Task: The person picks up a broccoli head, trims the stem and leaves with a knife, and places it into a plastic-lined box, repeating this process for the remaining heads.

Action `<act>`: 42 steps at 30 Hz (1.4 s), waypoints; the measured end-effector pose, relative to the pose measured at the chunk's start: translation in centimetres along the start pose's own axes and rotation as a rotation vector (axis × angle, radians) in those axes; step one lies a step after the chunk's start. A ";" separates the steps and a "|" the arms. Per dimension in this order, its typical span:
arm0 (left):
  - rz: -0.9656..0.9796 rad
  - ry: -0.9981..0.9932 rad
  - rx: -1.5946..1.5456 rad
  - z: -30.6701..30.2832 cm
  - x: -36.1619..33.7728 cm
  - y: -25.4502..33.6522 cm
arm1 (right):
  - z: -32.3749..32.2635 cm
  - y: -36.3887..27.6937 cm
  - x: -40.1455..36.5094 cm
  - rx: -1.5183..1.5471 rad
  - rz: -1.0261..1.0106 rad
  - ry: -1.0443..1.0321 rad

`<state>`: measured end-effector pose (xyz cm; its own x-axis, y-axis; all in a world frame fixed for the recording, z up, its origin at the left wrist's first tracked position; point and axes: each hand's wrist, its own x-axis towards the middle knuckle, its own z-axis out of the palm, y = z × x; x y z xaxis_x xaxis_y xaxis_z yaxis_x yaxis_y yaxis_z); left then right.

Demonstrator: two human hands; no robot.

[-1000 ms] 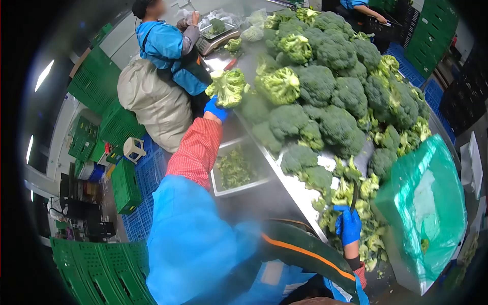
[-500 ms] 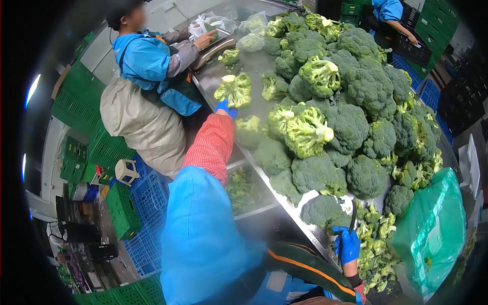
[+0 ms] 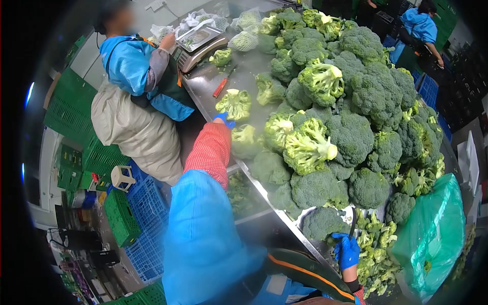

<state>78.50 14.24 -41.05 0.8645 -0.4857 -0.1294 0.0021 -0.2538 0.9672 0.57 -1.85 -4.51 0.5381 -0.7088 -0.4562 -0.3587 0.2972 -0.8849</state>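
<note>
My left hand (image 3: pixel 224 121), in a blue glove, reaches out over the metal table and grips a broccoli head (image 3: pixel 235 104) from its near side. The stalk of this head faces up, and part of the hand is hidden behind the red checked sleeve. Another broccoli head (image 3: pixel 246 141) lies just nearer to me. My right hand (image 3: pixel 347 252), also blue-gloved, is closed around a knife (image 3: pixel 354 222) with its dark, narrow blade pointing up. Beside it sit a broccoli head (image 3: pixel 323 223) and a heap of cut broccoli pieces (image 3: pixel 375 249).
A big pile of broccoli (image 3: pixel 376 91) covers the table. A green plastic bag (image 3: pixel 432 234) lies at the right. Farther off are a red-handled knife (image 3: pixel 220 88), a scale (image 3: pixel 195 51) and a co-worker (image 3: pixel 132 66). Another person (image 3: pixel 419 25) stands at the back right.
My left hand and its broccoli head have come slightly nearer to me. The co-worker's hand has drawn back from the scale, and the red-handled knife now shows. My right hand stays put.
</note>
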 end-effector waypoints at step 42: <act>1.318 -1.552 0.395 80.1 -74.8 55.4 | -32.5 18.5 -19.4 -0.394 -0.390 0.385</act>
<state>-26.32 -30.48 4.76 -0.7894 -0.5778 0.2072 -0.3929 0.7350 0.5527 -41.27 -3.36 -8.90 0.4005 -0.9161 0.0205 -0.4840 -0.2305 -0.8442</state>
